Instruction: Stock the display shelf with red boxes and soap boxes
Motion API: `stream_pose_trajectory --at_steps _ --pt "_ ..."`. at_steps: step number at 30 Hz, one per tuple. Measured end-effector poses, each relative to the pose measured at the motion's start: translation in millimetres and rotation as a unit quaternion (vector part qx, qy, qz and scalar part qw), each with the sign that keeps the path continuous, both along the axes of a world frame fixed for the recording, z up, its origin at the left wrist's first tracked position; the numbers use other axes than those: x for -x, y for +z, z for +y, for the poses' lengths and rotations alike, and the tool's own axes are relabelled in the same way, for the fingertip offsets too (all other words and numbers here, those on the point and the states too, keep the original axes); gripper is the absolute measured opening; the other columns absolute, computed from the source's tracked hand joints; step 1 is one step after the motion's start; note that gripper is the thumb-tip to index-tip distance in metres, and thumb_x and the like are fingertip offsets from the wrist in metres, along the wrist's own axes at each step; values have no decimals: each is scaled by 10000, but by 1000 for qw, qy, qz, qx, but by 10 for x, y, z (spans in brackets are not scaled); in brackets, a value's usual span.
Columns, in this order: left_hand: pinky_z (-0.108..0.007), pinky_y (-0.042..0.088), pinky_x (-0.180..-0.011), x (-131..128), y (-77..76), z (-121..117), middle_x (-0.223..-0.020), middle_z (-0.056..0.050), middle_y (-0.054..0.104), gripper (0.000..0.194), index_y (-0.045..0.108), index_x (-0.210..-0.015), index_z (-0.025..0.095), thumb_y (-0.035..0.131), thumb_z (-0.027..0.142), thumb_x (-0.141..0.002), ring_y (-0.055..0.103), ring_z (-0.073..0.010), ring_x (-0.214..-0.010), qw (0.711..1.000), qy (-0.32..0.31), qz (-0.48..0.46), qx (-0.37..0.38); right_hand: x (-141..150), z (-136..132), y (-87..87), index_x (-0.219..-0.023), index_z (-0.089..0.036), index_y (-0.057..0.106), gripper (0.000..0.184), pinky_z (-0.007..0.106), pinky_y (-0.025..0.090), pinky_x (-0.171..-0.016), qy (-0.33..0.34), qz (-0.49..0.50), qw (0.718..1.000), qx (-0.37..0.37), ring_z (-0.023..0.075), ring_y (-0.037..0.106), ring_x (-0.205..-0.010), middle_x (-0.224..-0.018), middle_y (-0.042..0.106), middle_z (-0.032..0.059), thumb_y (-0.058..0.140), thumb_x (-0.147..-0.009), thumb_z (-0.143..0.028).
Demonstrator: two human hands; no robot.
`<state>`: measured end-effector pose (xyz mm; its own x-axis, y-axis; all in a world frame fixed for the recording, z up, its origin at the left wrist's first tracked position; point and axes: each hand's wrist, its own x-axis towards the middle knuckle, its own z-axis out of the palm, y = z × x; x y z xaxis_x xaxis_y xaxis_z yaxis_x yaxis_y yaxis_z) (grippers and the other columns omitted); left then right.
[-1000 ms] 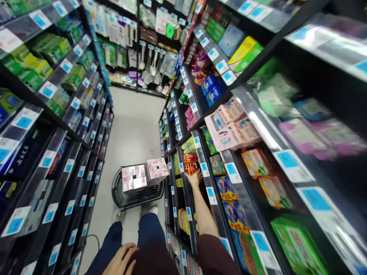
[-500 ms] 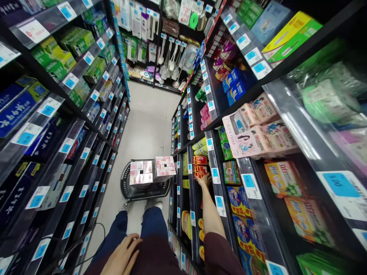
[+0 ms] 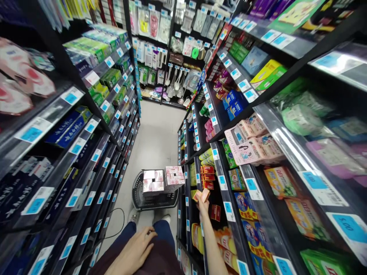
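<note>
My right hand [image 3: 202, 204] reaches out to the right-hand shelving and is closed on a small orange-red box [image 3: 201, 195], held just in front of a stack of red boxes [image 3: 207, 176] on the shelf. My left hand [image 3: 137, 246] rests flat on my thigh with its fingers spread and nothing in it. A black shopping basket [image 3: 143, 198] stands on the floor ahead of my feet, loaded with pink-and-white packs [image 3: 163, 179].
Black shelves with blue price tags line both sides of a narrow aisle [image 3: 156, 133]. Pink tissue packs [image 3: 252, 139] and colourful packets fill the right shelves. Hanging utensils [image 3: 174, 82] close the aisle's far end. A dark cable [image 3: 116, 225] lies on the floor.
My right hand has drawn back from the stack of red boxes with one small box in its fingers. The view has tilted upward. My left hand has stayed on my thigh.
</note>
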<state>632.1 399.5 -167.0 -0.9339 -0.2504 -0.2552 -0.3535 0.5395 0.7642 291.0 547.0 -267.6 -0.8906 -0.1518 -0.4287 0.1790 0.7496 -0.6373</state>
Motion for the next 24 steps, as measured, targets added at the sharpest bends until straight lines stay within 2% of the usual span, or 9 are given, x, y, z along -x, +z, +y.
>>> stream_pose_trajectory --at_steps 3,5,7,10,13,16,19,21,24 --pt "-444 472 -1085 16 -24 -149 -1423 -69 500 510 471 -1399 326 509 148 -923 527 -269 -1289 1000 -18 8 -11 -920 -41 -51 -1238 -177 552 792 416 582 -826 -42 -87 983 155 306 703 -1018 -1087 712 117 575 -724 -778" --pt "-485 409 -1142 19 -78 -237 -1521 -85 403 679 391 -1464 324 599 122 -850 425 -295 -1385 999 -29 25 -12 -1540 -71 -76 -1292 -198 547 833 413 568 -853 -126 -204 913 330 299 688 -1041 -1144 696 101 766 -645 -674" --pt "-510 332 -1192 5 -147 -308 -1589 -94 306 861 314 -1514 321 690 109 -768 314 -313 -1455 998 -46 46 -10 -2079 -132 -45 -1307 -232 554 814 408 562 -858 -173 -284 843 424 287 673 -1061 -1191 682 89 854 -625 -560" --pt "-517 309 -1203 -43 -228 -400 -1593 -113 298 1010 226 -1553 297 722 81 -700 283 -319 -1465 994 -77 79 -14 -2615 -292 114 -1304 -234 569 789 445 520 -989 -164 -333 803 466 290 644 -1139 -1243 667 89 891 -626 -479" --pt "-482 378 -1158 -93 -245 -517 -1500 -121 421 864 300 -1500 263 607 32 -725 411 -285 -1379 988 -78 134 -20 -2785 -471 344 -1312 -213 564 829 482 450 -1093 -95 -336 811 469 313 614 -1202 -1259 660 91 913 -603 -464" --pt "-441 432 -1105 -116 -204 -663 -1394 -117 496 736 423 -1373 240 532 -16 -692 491 -262 -1295 979 -62 193 -19 -2710 -615 566 -1310 -228 566 749 466 443 -1100 10 -286 842 457 304 591 -1235 -1297 633 89 873 -683 -499" --pt "-440 446 -1085 -117 -126 -795 -1355 -132 508 669 433 -1352 227 559 10 -731 505 -269 -1279 966 -25 254 -35 -2598 -750 726 -1297 -226 578 685 430 438 -1098 100 -210 862 451 293 575 -1246 -1319 609 102 791 -761 -597" --pt "-449 454 -1069 -116 -60 -870 -1335 -135 529 627 442 -1345 226 629 75 -765 527 -281 -1256 960 7 275 -56 -2577 -850 787 -1303 -222 576 656 400 454 -1073 129 -165 868 450 277 579 -1231 -1300 612 105 701 -824 -653" --pt "-441 470 -1039 -133 43 -979 -1295 -125 584 582 485 -1303 223 728 182 -776 583 -287 -1195 962 46 246 -108 -2645 -992 826 -1273 -219 575 570 366 490 -1020 112 -116 883 440 252 597 -1192 -1257 627 96 630 -887 -635"
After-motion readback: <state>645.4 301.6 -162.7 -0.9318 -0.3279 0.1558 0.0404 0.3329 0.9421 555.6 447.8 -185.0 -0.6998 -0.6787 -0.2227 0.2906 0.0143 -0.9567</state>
